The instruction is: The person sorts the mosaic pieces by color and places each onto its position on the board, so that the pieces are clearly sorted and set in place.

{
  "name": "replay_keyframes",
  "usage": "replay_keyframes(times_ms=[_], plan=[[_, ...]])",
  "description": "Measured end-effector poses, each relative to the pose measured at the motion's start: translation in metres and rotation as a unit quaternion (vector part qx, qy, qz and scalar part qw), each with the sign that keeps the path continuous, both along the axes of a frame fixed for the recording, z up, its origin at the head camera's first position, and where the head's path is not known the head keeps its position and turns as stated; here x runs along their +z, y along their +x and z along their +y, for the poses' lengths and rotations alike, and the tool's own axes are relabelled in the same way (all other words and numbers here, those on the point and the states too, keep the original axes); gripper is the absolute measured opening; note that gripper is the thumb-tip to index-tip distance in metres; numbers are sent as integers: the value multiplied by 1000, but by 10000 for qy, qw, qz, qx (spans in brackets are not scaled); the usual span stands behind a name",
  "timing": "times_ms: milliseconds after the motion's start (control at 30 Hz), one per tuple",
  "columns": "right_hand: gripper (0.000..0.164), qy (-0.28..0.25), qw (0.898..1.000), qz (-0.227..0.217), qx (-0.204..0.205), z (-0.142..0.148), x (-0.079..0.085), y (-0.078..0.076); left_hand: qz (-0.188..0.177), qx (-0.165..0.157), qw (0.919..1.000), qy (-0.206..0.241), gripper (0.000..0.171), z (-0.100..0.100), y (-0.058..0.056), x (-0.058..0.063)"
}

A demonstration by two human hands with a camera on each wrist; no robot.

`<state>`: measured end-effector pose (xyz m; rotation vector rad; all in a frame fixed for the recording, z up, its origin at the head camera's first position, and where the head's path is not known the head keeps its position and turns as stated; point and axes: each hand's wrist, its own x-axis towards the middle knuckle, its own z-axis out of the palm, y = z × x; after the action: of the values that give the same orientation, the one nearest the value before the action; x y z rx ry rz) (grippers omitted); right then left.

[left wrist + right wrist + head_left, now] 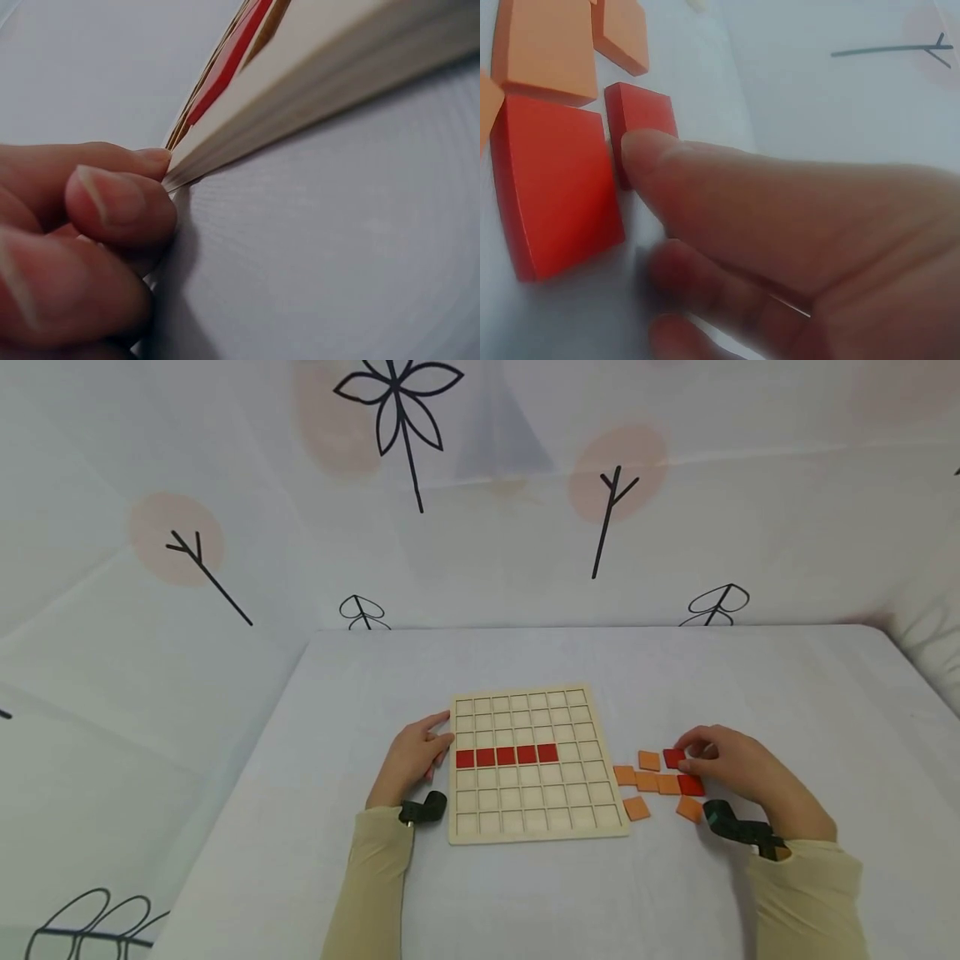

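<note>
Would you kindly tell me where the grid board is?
In the head view, the beige grid board lies between the left hand, touching its left edge, and the orange tiles by its right edge.

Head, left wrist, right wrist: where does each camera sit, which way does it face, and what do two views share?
Head: worn on the head, facing forward and down at the grid board; left hand, right hand and both sleeves show.
Left wrist: worn on that wrist, facing the board's side edge, close up; left fingers show.
Right wrist: worn on that wrist, facing red tiles and orange tiles; right thumb and fingers show.
Shared: head and right wrist both show the right hand at a red tile.
</note>
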<state>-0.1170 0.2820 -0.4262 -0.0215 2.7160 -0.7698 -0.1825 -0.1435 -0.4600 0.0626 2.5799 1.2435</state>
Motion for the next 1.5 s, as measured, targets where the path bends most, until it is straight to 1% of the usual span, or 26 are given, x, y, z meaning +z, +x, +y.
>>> replay_keyframes(times_ms=[133,300,500,800,933,1133,1267,1367,1500], plan=[[35,-81,10000,46,-30,2,0,1,-70,2,10000,59,48,2,1,-2],[35,-254,9997,-5,-39,2,-1,2,-75,69,9999,-12,48,3,2,-2],[31,-209,9997,89,-14,2,-2,1,-98,127,9999,-9,47,3,3,-2],[30,-163,9998,57,104,-3,-1,3,-102,133,9999,14,47,2,4,0],[31,-190,9998,18,45,-5,-2,2,-183,181,9997,16,47,1,3,-1],[36,-204,9997,13,-156,-5,-1,0,-125,115,9998,61,47,0,1,1],[39,-192,9996,86,-206,-4,1,-1,-151,156,9997,87,47,0,1,2],[38,-184,9995,122,-213,-5,0,-3,-165,204,9996,70,46,1,1,2],[35,-145,9995,182,-212,-5,-1,-2,-204,191,9996,53,47,2,1,1]])
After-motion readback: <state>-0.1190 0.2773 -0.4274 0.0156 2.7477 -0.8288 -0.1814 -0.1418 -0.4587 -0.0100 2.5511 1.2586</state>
